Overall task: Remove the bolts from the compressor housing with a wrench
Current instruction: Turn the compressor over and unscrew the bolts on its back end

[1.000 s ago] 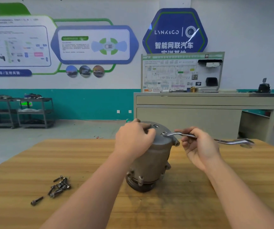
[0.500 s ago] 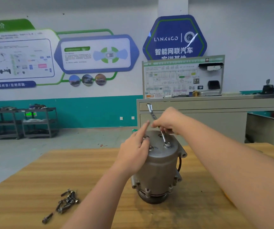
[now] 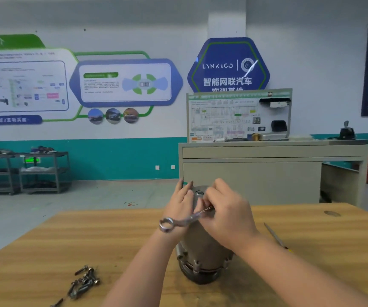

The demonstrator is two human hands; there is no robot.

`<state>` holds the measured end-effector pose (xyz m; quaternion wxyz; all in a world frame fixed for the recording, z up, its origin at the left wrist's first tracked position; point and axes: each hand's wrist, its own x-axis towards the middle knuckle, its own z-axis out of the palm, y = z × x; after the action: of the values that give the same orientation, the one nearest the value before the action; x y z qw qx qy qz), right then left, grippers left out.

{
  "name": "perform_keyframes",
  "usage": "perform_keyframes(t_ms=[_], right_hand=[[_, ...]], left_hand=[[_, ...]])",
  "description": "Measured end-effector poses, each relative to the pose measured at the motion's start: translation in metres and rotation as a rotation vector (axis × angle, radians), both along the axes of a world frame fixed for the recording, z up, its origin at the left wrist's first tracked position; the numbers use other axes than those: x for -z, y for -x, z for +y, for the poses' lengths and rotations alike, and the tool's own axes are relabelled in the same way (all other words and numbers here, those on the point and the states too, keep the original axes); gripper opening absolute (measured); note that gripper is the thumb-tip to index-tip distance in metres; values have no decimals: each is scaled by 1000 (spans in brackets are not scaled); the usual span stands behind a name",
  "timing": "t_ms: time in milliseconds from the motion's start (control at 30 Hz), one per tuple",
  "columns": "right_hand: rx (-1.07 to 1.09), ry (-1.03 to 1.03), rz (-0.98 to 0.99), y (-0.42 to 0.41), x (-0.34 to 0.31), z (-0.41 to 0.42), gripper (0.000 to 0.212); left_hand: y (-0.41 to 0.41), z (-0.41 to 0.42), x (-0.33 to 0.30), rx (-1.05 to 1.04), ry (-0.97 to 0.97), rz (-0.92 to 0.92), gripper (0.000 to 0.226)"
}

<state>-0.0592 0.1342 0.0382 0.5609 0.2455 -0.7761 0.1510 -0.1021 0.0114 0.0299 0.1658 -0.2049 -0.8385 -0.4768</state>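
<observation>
So the wrench (image 3: 187,219) has swung round since half a second back: its ring end now sticks out left over our left wrist instead of sitting on the housing top. Our right hand (image 3: 227,214) has its fingers (image 3: 207,199) clenched on the shank, while our left hand (image 3: 182,201) lies flat-fingered against the compressor housing (image 3: 203,255), upright on the bench (image 3: 311,251), loose bolts (image 3: 83,282) lying well off left.

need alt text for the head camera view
Two hands work on top of a metal compressor standing on a wooden table: the right hand grips a wrench, the left hand rests on the housing. Loose bolts lie at left.
</observation>
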Motion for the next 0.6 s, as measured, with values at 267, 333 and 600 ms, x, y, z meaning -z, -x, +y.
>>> perform_keyframes(t_ms=[267, 333, 600], right_hand=[[-686, 1054, -422, -12, 30, 54, 35], [-836, 1414, -667, -1, 26, 59, 23], [-477, 1267, -1285, 44, -39, 78, 23]], left_hand=[[4, 3, 7, -149, -148, -18, 36], [4, 5, 7, -144, -157, -1, 37], [-7, 4, 22, -120, -428, -1, 41]])
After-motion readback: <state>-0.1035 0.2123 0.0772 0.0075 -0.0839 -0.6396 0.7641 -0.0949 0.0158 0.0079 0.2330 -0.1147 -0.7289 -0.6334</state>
